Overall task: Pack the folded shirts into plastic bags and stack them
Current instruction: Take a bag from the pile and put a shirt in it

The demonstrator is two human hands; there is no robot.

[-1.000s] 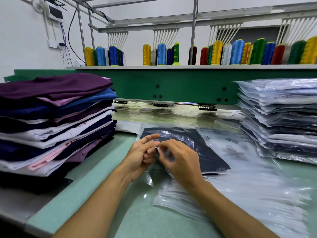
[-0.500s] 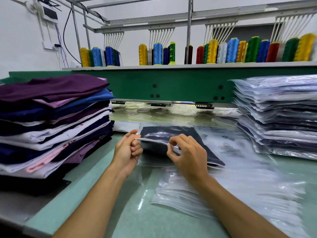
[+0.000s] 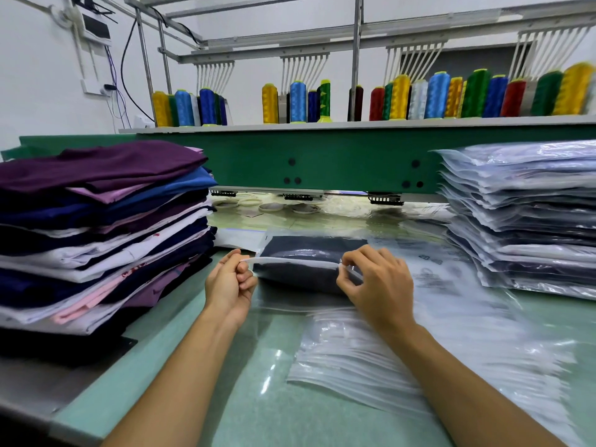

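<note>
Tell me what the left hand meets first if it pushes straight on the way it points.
Likely the bagged navy shirt, whose seal strip the left hand pinches; depth beyond it is unclear.

Folded shirts (image 3: 103,227) stack left, packed bags (image 3: 529,221) right, a bagged shirt (image 3: 306,256) between, empty bags (image 3: 387,350) in front.

Nothing readable here: dark printed lines and small symbols show on the flat plastic bags (image 3: 430,275) on the table, all blurred. Red marks on a white shirt (image 3: 106,253) are illegible too.
</note>
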